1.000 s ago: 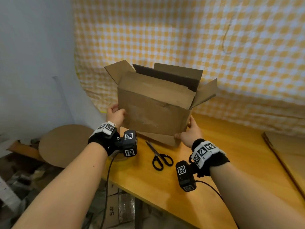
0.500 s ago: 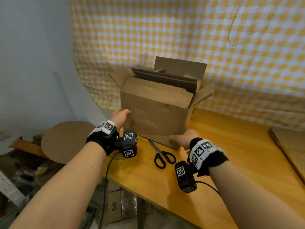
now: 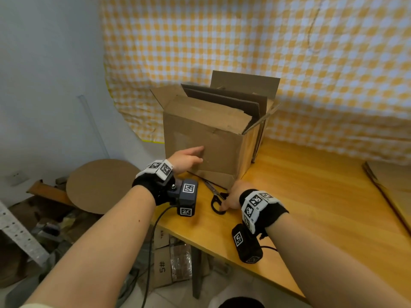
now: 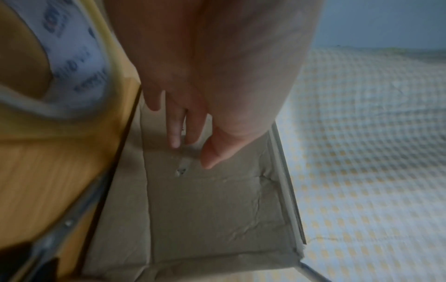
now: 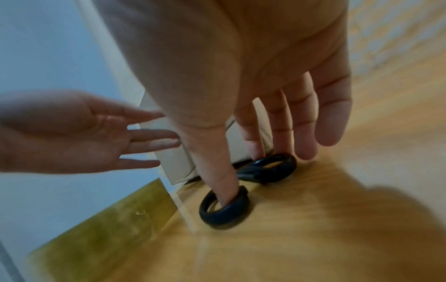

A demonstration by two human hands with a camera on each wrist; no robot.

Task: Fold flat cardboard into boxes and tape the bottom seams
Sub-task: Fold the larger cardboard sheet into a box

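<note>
A brown cardboard box (image 3: 218,152) stands upright on the wooden table (image 3: 311,207), its top flaps loose and partly raised. My left hand (image 3: 191,156) is open, with straight fingers at the box's near face (image 4: 212,209); whether they touch it is unclear. My right hand (image 3: 224,203) is down on the black-handled scissors (image 3: 214,205), which lie on the table in front of the box. In the right wrist view the thumb sits in one handle ring (image 5: 224,217) and a finger in the other. A tape roll (image 4: 72,57) shows only in the left wrist view.
A stack of flat cardboard (image 3: 391,181) lies at the table's right edge. A round cardboard disc (image 3: 100,185) and clutter sit on the floor to the left. A checked yellow cloth (image 3: 289,52) hangs behind the box. The table edge runs close under my wrists.
Both hands have let go of the box, which now stands further back on the table. My right hand has dropped to the scissors, and my left has moved to the box's front.
</note>
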